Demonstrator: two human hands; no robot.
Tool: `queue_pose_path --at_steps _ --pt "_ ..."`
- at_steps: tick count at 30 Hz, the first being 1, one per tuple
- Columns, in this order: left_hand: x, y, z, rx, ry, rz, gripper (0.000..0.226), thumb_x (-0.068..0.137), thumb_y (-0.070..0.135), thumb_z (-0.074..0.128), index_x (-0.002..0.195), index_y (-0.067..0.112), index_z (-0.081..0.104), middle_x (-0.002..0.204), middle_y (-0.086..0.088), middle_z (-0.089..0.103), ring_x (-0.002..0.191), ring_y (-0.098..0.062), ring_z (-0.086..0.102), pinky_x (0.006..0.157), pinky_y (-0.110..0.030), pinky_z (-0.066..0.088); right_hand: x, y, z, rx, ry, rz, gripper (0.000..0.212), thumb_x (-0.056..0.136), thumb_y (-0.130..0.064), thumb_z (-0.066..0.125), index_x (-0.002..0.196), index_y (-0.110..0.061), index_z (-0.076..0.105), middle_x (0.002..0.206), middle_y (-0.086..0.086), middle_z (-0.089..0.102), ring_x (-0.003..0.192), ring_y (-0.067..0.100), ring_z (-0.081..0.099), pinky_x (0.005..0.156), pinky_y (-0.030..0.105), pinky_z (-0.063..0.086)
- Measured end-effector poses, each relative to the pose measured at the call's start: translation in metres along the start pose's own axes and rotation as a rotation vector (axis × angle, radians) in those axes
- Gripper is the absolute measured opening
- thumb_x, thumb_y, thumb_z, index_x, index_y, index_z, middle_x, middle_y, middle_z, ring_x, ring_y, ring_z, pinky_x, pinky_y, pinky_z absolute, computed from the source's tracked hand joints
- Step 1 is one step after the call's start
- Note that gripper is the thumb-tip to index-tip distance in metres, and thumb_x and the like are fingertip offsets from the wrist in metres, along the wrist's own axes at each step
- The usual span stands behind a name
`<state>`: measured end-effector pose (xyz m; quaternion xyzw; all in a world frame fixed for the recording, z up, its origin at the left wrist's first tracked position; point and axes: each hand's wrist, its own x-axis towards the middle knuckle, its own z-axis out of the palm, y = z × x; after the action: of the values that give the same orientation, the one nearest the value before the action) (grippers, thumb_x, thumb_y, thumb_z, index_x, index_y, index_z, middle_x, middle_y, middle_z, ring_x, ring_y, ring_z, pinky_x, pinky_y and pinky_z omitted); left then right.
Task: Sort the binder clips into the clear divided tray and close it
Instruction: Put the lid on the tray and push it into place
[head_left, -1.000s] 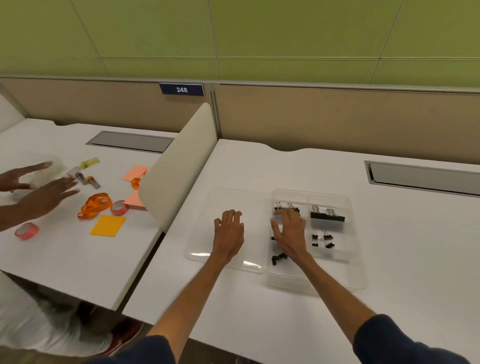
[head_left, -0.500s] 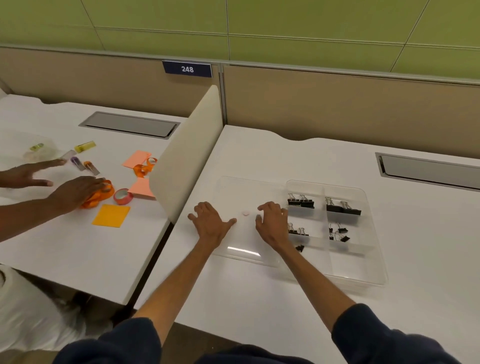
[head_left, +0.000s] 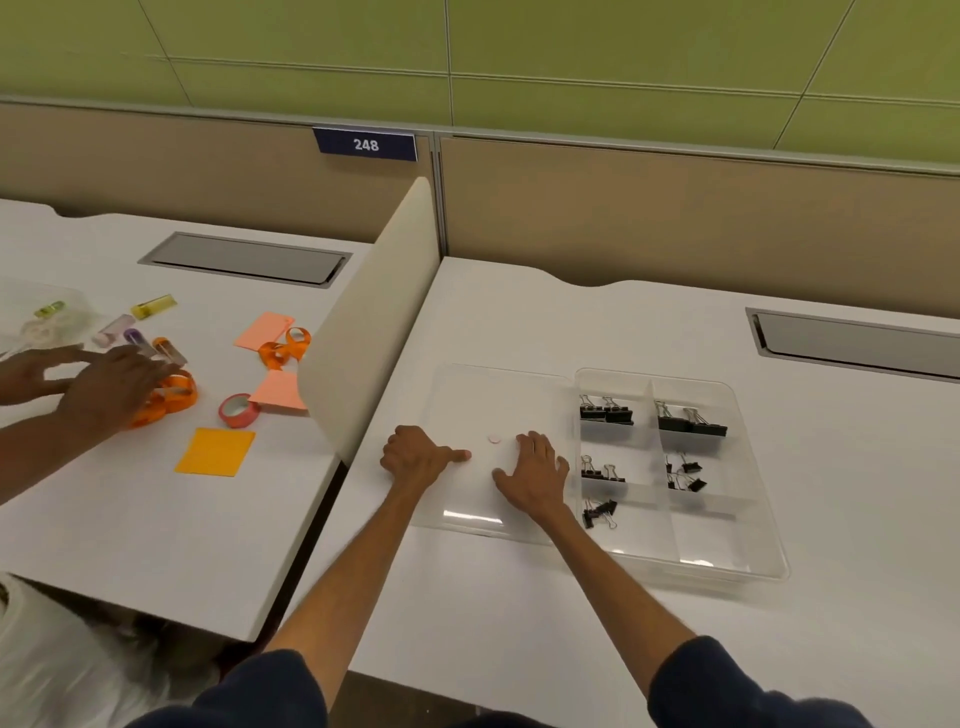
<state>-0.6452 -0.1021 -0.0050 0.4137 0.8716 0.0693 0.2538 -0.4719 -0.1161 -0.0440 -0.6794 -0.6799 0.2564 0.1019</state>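
Clear plastic makes up the divided tray, which sits open on the white worktop with its flat lid lying just beside it on the left. Black binder clips are sorted by size — two large pairs in the far compartments, a medium pair and small ones in the middle row, a small cluster in the near left one. The left hand rests on the lid's left edge, grip loosely curled with thumb extended. The right hand lies flat on the lid — fingers spread, grasping nothing.
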Motion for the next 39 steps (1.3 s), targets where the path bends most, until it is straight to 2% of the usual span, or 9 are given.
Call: queue_pose_path --at_steps 5,9,12,15,20,24,26,33,39 --pt "0.013 -0.010 -0.011 -0.321 -0.141 0.026 0.114 0.038 0.065 0.087 0.123 0.000 0.047 0.119 -0.015 0.060 0.105 -0.030 0.061 0.084 -0.038 0.052 0.007 0.002 -0.019 -0.007 -0.067 -0.048 0.068 0.086 -0.039 0.058 0.145 -0.016 0.034 0.155 0.005 0.027 0.142 0.024 0.026 0.112 0.047 0.025" --pt "0.017 -0.008 -0.017 -0.465 -0.160 0.165 0.077 0.060 0.052 0.084 0.109 0.002 0.053 0.111 -0.022 0.058 0.102 -0.040 0.059 0.085 -0.045 0.050 0.019 0.004 -0.041 0.114 -0.100 -0.065 0.055 0.088 -0.034 0.060 0.139 -0.018 0.046 0.148 0.003 0.039 0.134 0.023 0.039 0.107 0.040 0.034" --pt "0.013 0.002 -0.037 -0.697 -0.220 0.206 0.031 0.086 0.034 0.067 0.077 0.015 0.044 0.078 -0.009 0.050 0.056 -0.026 0.053 0.043 -0.023 0.040 0.021 0.006 -0.056 0.252 -0.121 -0.106 0.047 0.091 -0.029 0.061 0.135 -0.016 0.051 0.145 0.004 0.045 0.130 0.021 0.044 0.104 0.031 0.033" --pt "0.014 0.015 -0.058 -0.778 -0.185 0.250 0.018 0.095 0.013 0.045 0.078 0.013 0.050 0.074 -0.003 0.049 0.050 -0.018 0.049 0.031 -0.013 0.027 0.021 0.007 -0.068 0.317 -0.162 -0.150 0.047 0.093 -0.031 0.060 0.137 -0.017 0.051 0.146 0.003 0.045 0.134 0.020 0.041 0.105 0.027 0.030" --pt "-0.003 0.037 -0.078 -0.841 -0.208 0.286 0.022 0.097 0.022 0.045 0.103 0.011 0.063 0.092 -0.006 0.072 0.068 -0.023 0.071 0.049 -0.023 0.043 0.022 0.000 -0.089 0.463 -0.121 -0.184 0.050 0.094 -0.034 0.060 0.138 -0.013 0.051 0.143 0.004 0.050 0.129 0.018 0.049 0.103 0.029 0.038" --pt "-0.029 0.062 -0.089 -0.914 -0.353 0.342 0.025 0.094 0.022 0.053 0.113 0.010 0.063 0.101 -0.013 0.072 0.077 -0.027 0.073 0.059 -0.027 0.054 0.022 -0.019 -0.113 0.586 -0.053 -0.219 0.049 0.095 -0.039 0.057 0.137 -0.014 0.053 0.141 0.003 0.052 0.122 0.009 0.051 0.102 0.025 0.038" --pt "-0.044 0.076 -0.091 -0.940 -0.381 0.376 0.028 0.094 0.023 0.056 0.117 0.008 0.063 0.105 -0.014 0.070 0.086 -0.027 0.072 0.065 -0.030 0.057 0.022 -0.029 -0.128 0.640 -0.036 -0.227 0.053 0.094 -0.049 0.051 0.136 -0.017 0.053 0.141 0.002 0.053 0.125 0.012 0.050 0.107 0.035 0.039" --pt "-0.076 0.099 -0.070 -0.972 -0.431 0.529 0.049 0.104 0.044 0.023 0.132 0.019 0.055 0.144 0.003 0.048 0.135 -0.014 0.039 0.106 -0.048 0.037 0.000 -0.047 -0.185 0.812 -0.203 -0.086 0.076 0.093 -0.069 0.018 0.148 -0.019 0.034 0.155 0.004 0.033 0.140 0.027 0.033 0.105 0.056 0.037" --pt "-0.086 0.107 -0.049 -0.968 -0.532 0.594 0.041 0.102 0.045 0.032 0.138 0.032 0.044 0.152 0.002 0.036 0.142 -0.020 0.031 0.108 -0.054 0.036 -0.008 -0.050 -0.207 0.731 -0.221 -0.039 0.052 0.091 -0.051 0.055 0.129 -0.015 0.052 0.127 -0.005 0.049 0.112 0.016 0.045 0.082 0.046 0.056"
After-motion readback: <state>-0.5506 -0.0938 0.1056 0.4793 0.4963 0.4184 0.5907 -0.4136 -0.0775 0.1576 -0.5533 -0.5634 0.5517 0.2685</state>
